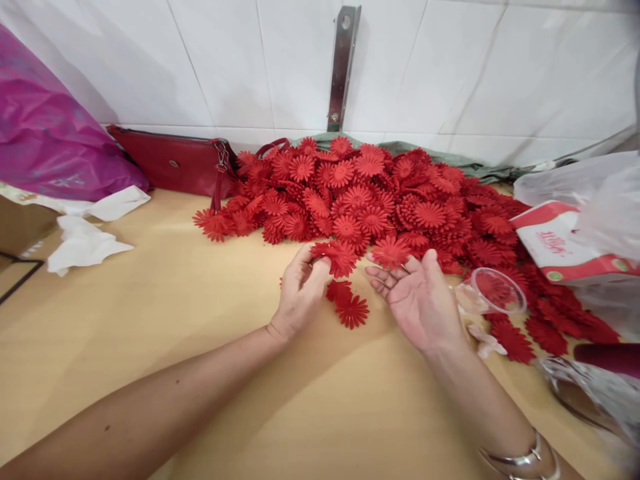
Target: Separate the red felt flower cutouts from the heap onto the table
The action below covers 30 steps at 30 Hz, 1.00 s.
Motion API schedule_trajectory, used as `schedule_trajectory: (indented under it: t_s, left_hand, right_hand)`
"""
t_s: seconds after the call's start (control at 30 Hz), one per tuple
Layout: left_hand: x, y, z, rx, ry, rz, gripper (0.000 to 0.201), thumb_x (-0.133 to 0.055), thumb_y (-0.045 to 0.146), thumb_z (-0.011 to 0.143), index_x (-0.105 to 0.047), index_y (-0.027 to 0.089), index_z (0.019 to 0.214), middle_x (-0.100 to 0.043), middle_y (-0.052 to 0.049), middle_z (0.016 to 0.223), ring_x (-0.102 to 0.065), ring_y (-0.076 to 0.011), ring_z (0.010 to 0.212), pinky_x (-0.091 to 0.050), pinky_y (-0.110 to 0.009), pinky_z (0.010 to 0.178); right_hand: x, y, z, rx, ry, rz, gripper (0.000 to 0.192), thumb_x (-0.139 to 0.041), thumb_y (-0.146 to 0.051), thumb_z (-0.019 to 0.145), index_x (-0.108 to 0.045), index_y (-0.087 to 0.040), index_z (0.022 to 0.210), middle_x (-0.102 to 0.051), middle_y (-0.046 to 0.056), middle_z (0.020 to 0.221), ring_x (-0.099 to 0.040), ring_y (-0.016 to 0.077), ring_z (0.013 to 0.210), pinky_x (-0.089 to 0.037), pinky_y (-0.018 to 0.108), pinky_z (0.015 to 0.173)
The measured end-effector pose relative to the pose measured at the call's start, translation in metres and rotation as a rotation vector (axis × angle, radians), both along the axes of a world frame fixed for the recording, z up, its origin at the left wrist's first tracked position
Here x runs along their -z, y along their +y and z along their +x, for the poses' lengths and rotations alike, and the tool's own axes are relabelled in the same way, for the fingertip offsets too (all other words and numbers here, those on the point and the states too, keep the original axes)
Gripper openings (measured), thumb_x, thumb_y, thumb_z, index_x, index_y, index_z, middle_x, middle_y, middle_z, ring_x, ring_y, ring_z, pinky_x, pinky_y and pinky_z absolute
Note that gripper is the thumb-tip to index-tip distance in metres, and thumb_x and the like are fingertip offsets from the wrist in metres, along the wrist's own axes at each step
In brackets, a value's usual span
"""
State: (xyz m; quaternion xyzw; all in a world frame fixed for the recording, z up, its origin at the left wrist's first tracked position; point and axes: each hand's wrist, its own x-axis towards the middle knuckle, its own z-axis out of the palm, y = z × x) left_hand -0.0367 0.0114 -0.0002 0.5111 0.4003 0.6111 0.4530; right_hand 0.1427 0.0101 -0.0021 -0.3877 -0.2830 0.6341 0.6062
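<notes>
My left hand (303, 293) pinches several red flower-shaped pieces (341, 259) between thumb and fingers, with thin petals fanned around flat centres. To its right, my right hand (420, 300) is turned palm up with the thumb raised apart. One red flower (391, 252) lies across its fingers and hides part of them. On the table between the hands lie a loose dark red flower (353, 311) and another partly overlapping it. Behind both hands spreads a large heap of the same red flowers (345, 193).
Left on the table (240, 413) are a red purse (175, 163), a purple bag (50, 127) and crumpled tissue (85, 243). At right sit a clear plastic cup (497, 291), a red-and-white box (555, 247) and plastic bags (610, 193). A metal bracket (343, 67) runs up the tiled wall.
</notes>
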Motion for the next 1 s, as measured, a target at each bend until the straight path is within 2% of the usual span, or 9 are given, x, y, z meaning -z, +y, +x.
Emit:
schedule_trajectory:
  t_s: [0.1, 0.2, 0.3, 0.43, 0.53, 0.63, 0.77, 0.9, 1.0]
  left_hand:
    - [0.003, 0.003, -0.001, -0.044, -0.097, -0.009, 0.012, -0.056, 0.026, 0.092, -0.063, 0.02, 0.085, -0.062, -0.002, 0.085, -0.054, -0.0143, 0.079, -0.047, -0.027, 0.077]
    - [0.003, 0.003, 0.001, -0.075, -0.156, -0.038, 0.02, -0.06, 0.034, 0.093, -0.057, 0.019, 0.079, -0.056, 0.001, 0.078, -0.05, -0.012, 0.072, -0.045, -0.024, 0.073]
    - [0.0, 0.006, 0.001, -0.113, -0.135, -0.036, 0.025, -0.066, 0.039, 0.09, -0.056, 0.019, 0.08, -0.054, 0.002, 0.077, -0.049, -0.0111, 0.072, -0.044, -0.023, 0.073]
    - [-0.007, 0.012, -0.002, -0.138, -0.133, 0.014, 0.026, -0.07, 0.04, 0.088, -0.056, 0.018, 0.081, -0.052, 0.002, 0.077, -0.048, -0.0103, 0.072, -0.044, -0.023, 0.073]
    - [-0.017, 0.003, 0.002, -0.134, -0.147, 0.03, 0.026, -0.07, 0.037, 0.089, -0.054, 0.019, 0.079, -0.051, 0.003, 0.077, -0.046, -0.0096, 0.07, -0.044, -0.022, 0.071]
    - [-0.028, -0.023, 0.012, -0.023, -0.168, -0.007, 0.024, -0.066, 0.034, 0.092, -0.053, 0.019, 0.079, -0.053, 0.002, 0.076, -0.048, -0.0097, 0.068, -0.045, -0.022, 0.067]
    - [-0.03, -0.057, 0.026, 0.404, -0.019, 0.107, 0.022, -0.068, 0.026, 0.089, -0.054, 0.018, 0.075, -0.061, -0.003, 0.08, -0.058, -0.0148, 0.079, -0.051, -0.029, 0.081]
    - [-0.016, -0.057, 0.029, 0.699, 0.168, 0.152, 0.013, -0.067, 0.023, 0.09, -0.061, 0.017, 0.08, -0.068, -0.005, 0.084, -0.062, -0.0154, 0.081, -0.051, -0.028, 0.082]
    - [-0.004, -0.044, 0.027, 0.561, 0.29, 0.065, 0.014, -0.064, 0.027, 0.092, -0.063, 0.017, 0.082, -0.068, -0.005, 0.084, -0.061, -0.0149, 0.079, -0.048, -0.027, 0.079]
  right_hand:
    - [-0.002, -0.001, 0.002, 0.002, -0.112, 0.043, 0.054, -0.05, -0.076, 0.087, -0.067, -0.026, 0.095, -0.075, 0.004, 0.099, -0.072, 0.0218, 0.091, -0.056, 0.035, 0.079]
    - [-0.001, -0.007, 0.002, 0.009, -0.497, 0.191, 0.032, -0.066, -0.057, 0.088, -0.07, -0.025, 0.095, -0.075, 0.002, 0.098, -0.069, 0.0198, 0.089, -0.054, 0.034, 0.084]
    - [0.0, -0.013, 0.0, -0.136, -0.897, 0.319, 0.025, -0.071, -0.043, 0.087, -0.073, -0.024, 0.105, -0.075, 0.005, 0.107, -0.067, 0.0223, 0.099, -0.05, 0.039, 0.094]
    - [0.003, -0.014, -0.001, -0.127, -1.073, 0.425, 0.027, -0.068, -0.034, 0.087, -0.072, -0.024, 0.112, -0.071, 0.008, 0.117, -0.064, 0.0231, 0.104, -0.05, 0.04, 0.095]
    - [0.01, -0.013, -0.001, -0.079, -1.06, 0.364, 0.024, -0.06, -0.033, 0.092, -0.071, -0.023, 0.112, -0.071, 0.008, 0.105, -0.065, 0.0204, 0.087, -0.053, 0.038, 0.083]
    - [0.017, -0.015, -0.004, -0.238, -0.838, 0.367, 0.028, -0.062, -0.035, 0.092, -0.069, -0.025, 0.117, -0.073, 0.007, 0.109, -0.067, 0.0223, 0.095, -0.054, 0.041, 0.093]
    - [0.019, -0.013, -0.003, -0.418, -0.566, 0.374, 0.038, -0.057, -0.046, 0.094, -0.064, -0.031, 0.128, -0.07, 0.007, 0.128, -0.068, 0.024, 0.111, -0.054, 0.042, 0.099]
    - [0.014, -0.002, 0.007, -0.266, -0.507, 0.263, 0.032, -0.066, -0.039, 0.092, -0.068, -0.03, 0.122, -0.072, 0.005, 0.118, -0.069, 0.0176, 0.102, -0.053, 0.034, 0.093]
    - [0.011, 0.003, 0.013, -0.083, -0.454, 0.228, 0.024, -0.068, -0.037, 0.091, -0.072, -0.028, 0.113, -0.073, 0.003, 0.106, -0.067, 0.0139, 0.092, -0.052, 0.029, 0.087]
